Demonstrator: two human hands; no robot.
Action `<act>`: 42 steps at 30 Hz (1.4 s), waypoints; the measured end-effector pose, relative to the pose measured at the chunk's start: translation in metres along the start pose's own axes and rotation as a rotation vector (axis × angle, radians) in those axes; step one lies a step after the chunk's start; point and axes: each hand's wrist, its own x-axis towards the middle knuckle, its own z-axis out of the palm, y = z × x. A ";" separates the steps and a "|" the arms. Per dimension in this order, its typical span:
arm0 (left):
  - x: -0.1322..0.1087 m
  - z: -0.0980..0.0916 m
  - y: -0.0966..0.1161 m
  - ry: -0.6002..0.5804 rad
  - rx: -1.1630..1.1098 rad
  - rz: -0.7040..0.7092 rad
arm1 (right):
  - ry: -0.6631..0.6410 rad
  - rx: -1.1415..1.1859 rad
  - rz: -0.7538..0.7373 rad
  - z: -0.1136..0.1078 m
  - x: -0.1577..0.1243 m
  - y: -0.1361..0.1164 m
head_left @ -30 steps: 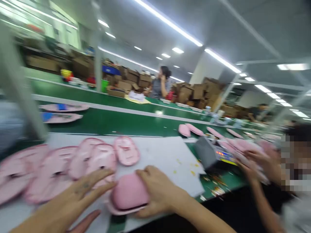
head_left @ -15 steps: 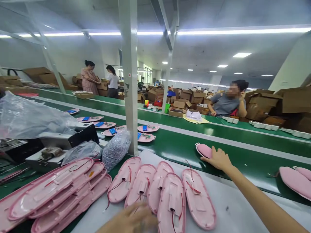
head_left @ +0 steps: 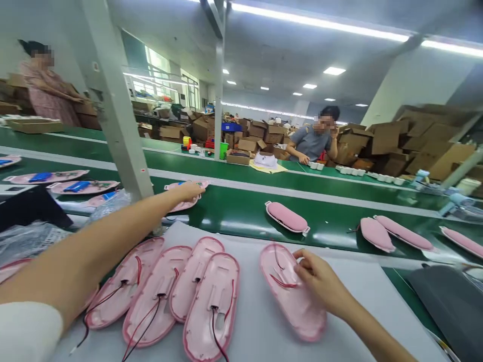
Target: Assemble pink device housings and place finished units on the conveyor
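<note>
Since half a second ago the right hand [head_left: 319, 281] has come back from the green belt [head_left: 241, 211] and now curls its fingers onto the far end of a lone pink shell [head_left: 290, 294] on the white sheet [head_left: 354, 301]. The left hand [head_left: 188, 191] stretches far out, fingers resting on a pink board [head_left: 184, 198] on the belt; its grip is hard to make out. The left forearm hides part of the near-left shells [head_left: 166, 291].
</note>
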 end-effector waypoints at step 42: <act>-0.283 0.048 0.181 -0.201 -0.087 0.694 | 0.124 -0.338 -0.115 -0.028 -0.080 -0.002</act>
